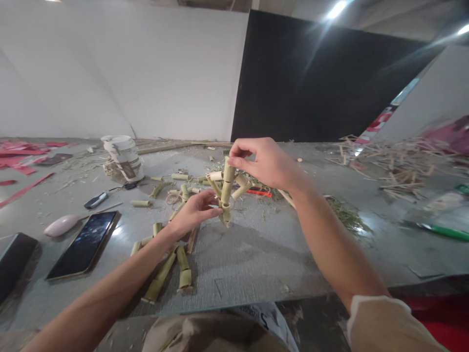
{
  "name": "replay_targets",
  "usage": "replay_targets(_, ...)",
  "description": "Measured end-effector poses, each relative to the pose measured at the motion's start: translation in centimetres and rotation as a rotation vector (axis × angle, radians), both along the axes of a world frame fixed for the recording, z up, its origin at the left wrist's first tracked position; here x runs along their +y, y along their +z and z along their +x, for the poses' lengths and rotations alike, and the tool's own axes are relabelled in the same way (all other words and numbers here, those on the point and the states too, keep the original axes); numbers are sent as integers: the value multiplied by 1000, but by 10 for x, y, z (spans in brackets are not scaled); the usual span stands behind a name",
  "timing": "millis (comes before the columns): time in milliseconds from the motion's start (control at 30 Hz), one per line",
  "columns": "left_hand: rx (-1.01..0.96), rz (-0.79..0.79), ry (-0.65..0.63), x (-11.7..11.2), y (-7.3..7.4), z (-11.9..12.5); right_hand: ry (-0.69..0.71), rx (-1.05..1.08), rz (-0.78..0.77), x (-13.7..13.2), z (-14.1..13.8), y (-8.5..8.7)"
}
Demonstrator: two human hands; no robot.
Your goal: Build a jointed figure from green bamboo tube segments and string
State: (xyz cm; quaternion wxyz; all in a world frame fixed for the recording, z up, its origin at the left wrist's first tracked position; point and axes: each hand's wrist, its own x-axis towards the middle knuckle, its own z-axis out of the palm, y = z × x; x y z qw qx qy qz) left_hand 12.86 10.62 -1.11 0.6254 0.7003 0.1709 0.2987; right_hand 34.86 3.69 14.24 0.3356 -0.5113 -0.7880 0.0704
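A small frame of joined bamboo tube pieces (227, 188) stands upright above the grey table (256, 259). My left hand (194, 211) pinches its lower end, fingers closed near the bottom tube. My right hand (262, 161) grips the top of the upright tube between thumb and fingers. Short side tubes branch off to either side under my right hand.
Loose bamboo pieces (172, 266) lie near my left forearm and more (179, 188) farther back. A phone (85, 243), a pink mouse (61, 225), a dark case (12, 261) and a white roll stack (124, 156) sit left. Split sticks (399, 161) pile at the right; a green pen (443, 231) lies there.
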Motion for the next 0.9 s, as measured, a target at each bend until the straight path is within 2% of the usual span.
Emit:
replay_targets(200, -67, 25, 3, -5, 3, 1, 11, -6, 2, 0, -1, -1)
replay_targets(333, -80, 36, 16, -22, 21, 1, 13, -7, -40, -15, -2, 6)
replay_targets(400, -47, 10, -28, -33, 31, 1, -14, 8, -69, -26, -1, 13)
replay_targets(500, -12, -144, -131, -40, 41, -1, -44, 46, -135, -32, 5, 14)
replay_targets(567, 62, -252, -179, -36, 39, -3, -15, 93, -236, -24, 12, 0)
replay_targets(633, 236, -203, -180, -24, 30, -6, 22, 112, -364, -7, 18, -27)
replay_targets(667, 365, -95, -158, -17, 25, -8, 26, 93, -433, 3, 20, -45)
replay_targets(733, 643, 266, -47, -2, 12, -11, 3, 44, -529, 21, 21, -82)
replay_targets(800, 753, 459, 72, 10, 2, -13, -34, 44, -504, 33, 21, -114)
replay_targets(833, 773, 515, 140, 13, -1, -14, -64, 54, -471, 36, 21, -124)
replay_targets(900, 787, 578, 292, 12, -4, -14, -138, 79, -386, 36, 24, -133)
